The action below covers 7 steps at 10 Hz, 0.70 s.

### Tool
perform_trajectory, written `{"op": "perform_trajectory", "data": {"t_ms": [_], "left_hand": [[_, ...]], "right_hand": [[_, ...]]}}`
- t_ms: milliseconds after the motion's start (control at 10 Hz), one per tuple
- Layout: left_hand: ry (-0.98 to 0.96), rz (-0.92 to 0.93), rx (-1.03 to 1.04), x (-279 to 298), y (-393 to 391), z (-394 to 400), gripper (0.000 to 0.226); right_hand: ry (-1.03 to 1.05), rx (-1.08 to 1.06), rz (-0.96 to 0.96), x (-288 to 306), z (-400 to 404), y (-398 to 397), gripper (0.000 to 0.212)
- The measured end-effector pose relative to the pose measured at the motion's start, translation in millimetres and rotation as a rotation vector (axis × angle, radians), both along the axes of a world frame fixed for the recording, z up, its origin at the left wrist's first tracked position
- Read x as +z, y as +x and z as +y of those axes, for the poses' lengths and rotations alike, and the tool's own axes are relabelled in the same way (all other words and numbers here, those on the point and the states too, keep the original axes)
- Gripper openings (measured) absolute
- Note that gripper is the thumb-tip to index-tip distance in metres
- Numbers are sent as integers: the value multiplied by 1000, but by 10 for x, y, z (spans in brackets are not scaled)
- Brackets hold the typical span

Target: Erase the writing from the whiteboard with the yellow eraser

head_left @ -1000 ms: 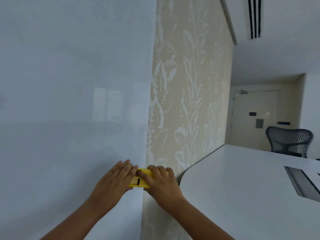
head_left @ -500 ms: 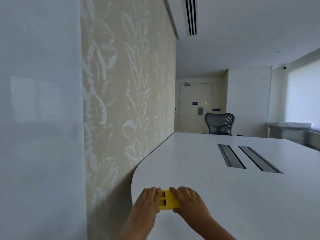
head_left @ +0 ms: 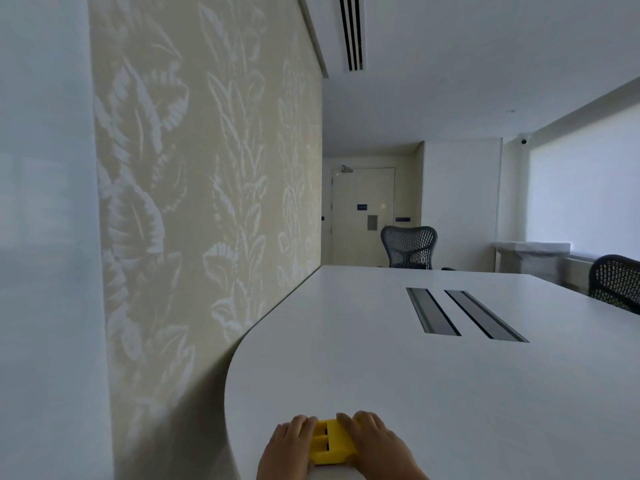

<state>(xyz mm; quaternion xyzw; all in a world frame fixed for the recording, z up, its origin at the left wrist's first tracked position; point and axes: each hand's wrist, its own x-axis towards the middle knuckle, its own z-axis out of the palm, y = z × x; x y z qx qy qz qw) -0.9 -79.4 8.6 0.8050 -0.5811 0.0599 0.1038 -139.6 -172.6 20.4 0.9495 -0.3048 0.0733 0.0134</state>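
**Desk:** What does the head view show?

**Caption writer:** Two hands meet over a yellow eraser near the rounded end of a long white tabletop. The left hand covers the eraser's left end with fingers curled down over it. The right hand lies over the right end the same way. Both are closed loosely onto it, pressing it rather than lifting it. The eraser looks to be resting on the tabletop, though its underside is hidden.

**Desk:** And the whiteboard?

**Caption writer:** The whiteboard fills the left edge of the frame as a glossy pale panel. It ends where leaf-patterned wallpaper begins. The part in view carries no writing, only soft reflections. Much of the board lies outside the frame, so I cannot vouch for the rest.

**Desk:** So where does the job stand?

**Caption writer:** By my reading, it is at or near its end. The visible board is clean, and the eraser is well apart from it, down on the tabletop. What may be left is letting go of the eraser, plus any marks beyond the frame.

**Desk:** Anything else in the room?

**Caption writer:** Two dark slots cut the tabletop, and a mesh chair stands at the far end before a closed door.
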Motion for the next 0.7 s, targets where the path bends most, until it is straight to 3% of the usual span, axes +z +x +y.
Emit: {"op": "perform_trajectory", "data": {"t_ms": [300,400,500,600,700], "left_hand": [[208,59,38,28,-3,-61,55],[295,103,64,5,21,-44,60],[274,-17,92,-37,71,46,67],[-96,-216,110,-128,170,268,71],[-382,-380,206,-156,333,548,81]], "right_hand": [[125,-39,43,51,-12,65,66],[0,-23,-9,23,21,48,75],[-220,-33,-87,4,102,36,106],[-62,-6,-69,4,134,15,108],[155,-79,-52,0,-15,29,84]]}}
